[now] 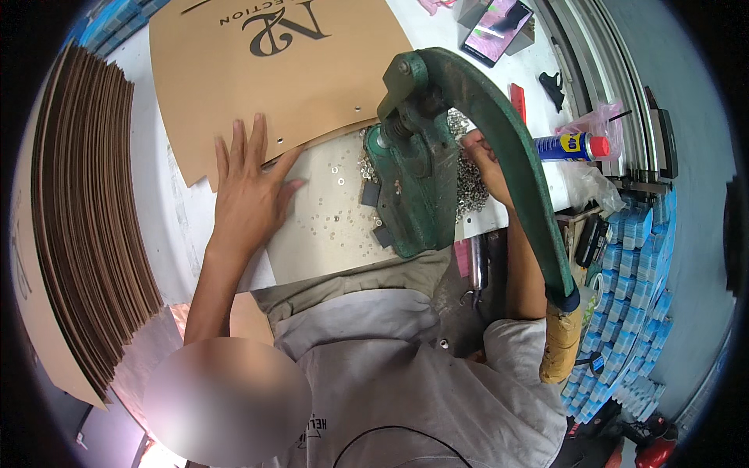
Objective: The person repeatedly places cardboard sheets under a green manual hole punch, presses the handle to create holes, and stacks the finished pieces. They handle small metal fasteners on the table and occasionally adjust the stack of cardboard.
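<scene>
Palm down, fingers splayed and grip empty, the left hand (253,187) presses flat; beside a green press (421,183), the right hand (488,165) curls at loose metal eyelets (470,193), its hold unclear. Beyond, a brown cardboard sheet (226,82) lies under the left fingers on the counter (178,226).

White table (178,226); silver metal rails (612,70) at right; plain grey surface (693,148) beyond.

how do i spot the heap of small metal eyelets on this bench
Find the green hand press with the long curved lever. Just right of its body, beside the right hand, lies the heap of small metal eyelets. Unlike the loose rings scattered left of the press, these are piled densely.
</scene>
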The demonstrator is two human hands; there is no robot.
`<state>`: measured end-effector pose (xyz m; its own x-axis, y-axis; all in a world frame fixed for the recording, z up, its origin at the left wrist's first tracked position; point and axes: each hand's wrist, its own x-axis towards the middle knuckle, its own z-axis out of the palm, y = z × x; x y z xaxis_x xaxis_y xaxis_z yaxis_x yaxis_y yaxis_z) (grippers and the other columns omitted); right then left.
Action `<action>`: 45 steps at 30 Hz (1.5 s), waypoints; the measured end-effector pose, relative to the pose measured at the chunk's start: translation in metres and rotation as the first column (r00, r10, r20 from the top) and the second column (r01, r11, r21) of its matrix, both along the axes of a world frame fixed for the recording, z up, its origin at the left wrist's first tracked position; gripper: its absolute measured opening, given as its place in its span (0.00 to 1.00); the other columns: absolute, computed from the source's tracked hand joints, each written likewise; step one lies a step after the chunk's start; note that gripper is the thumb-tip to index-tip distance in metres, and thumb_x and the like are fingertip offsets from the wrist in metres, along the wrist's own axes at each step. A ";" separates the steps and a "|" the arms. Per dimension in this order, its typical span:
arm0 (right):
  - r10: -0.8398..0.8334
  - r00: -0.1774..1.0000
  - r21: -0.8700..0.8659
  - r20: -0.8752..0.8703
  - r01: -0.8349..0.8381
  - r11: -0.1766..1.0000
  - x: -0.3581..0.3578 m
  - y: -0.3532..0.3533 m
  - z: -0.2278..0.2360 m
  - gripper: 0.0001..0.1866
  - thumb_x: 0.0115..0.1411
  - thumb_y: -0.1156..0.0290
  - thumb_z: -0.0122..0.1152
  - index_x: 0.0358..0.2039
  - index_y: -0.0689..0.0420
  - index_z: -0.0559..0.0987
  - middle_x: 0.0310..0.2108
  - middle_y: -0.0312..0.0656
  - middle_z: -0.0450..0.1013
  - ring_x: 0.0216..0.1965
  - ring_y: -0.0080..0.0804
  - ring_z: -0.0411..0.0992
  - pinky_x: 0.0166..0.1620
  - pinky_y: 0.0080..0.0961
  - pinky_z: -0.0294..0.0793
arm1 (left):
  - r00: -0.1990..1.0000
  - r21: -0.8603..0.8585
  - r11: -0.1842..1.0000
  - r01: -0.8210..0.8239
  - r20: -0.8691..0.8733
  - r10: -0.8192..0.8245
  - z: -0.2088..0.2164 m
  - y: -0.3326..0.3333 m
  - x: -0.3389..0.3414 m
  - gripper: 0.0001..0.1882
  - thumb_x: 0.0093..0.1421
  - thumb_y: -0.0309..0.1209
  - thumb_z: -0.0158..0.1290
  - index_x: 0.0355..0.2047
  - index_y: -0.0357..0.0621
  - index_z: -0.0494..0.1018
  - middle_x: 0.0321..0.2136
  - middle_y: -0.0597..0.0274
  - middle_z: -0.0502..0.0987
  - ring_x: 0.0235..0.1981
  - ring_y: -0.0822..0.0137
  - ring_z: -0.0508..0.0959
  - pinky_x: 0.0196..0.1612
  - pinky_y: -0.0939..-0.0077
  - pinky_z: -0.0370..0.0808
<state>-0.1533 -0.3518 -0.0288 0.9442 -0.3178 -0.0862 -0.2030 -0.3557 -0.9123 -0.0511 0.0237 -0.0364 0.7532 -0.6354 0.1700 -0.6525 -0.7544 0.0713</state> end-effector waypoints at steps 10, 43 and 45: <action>0.282 0.957 0.141 0.062 -0.288 0.947 0.035 0.020 -0.045 0.16 0.60 0.78 0.71 0.49 0.63 0.84 0.44 0.36 0.83 0.43 0.19 0.77 0.49 0.23 0.77 | 0.999 0.039 0.999 0.007 0.047 -0.009 -0.012 -0.011 0.030 0.36 0.63 0.23 0.48 0.69 0.71 0.68 0.67 0.45 0.69 0.64 0.37 0.73 0.62 0.42 0.75; -0.025 0.998 0.672 -0.058 0.057 0.738 0.049 0.052 -0.010 0.14 0.68 0.74 0.63 0.50 0.67 0.80 0.41 0.46 0.83 0.38 0.32 0.83 0.41 0.28 0.85 | 0.993 -0.593 0.797 0.113 0.041 -0.111 -0.015 -0.098 0.016 0.18 0.52 0.25 0.60 0.44 0.44 0.84 0.49 0.54 0.82 0.45 0.55 0.81 0.48 0.60 0.80; -0.006 1.000 0.660 -0.023 0.019 0.751 0.039 0.054 -0.007 0.11 0.66 0.75 0.65 0.46 0.68 0.81 0.38 0.46 0.83 0.33 0.30 0.82 0.37 0.26 0.84 | 0.989 -0.596 0.800 0.072 -0.060 -0.134 -0.006 -0.100 0.007 0.16 0.53 0.28 0.62 0.43 0.44 0.85 0.45 0.56 0.81 0.46 0.55 0.79 0.48 0.60 0.77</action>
<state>-0.1144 -0.2980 -0.0356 0.9366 -0.1870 -0.2962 -0.2222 0.3367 -0.9150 -0.0437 -0.0763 -0.0428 0.7210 -0.5096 0.4695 -0.6907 -0.4747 0.5455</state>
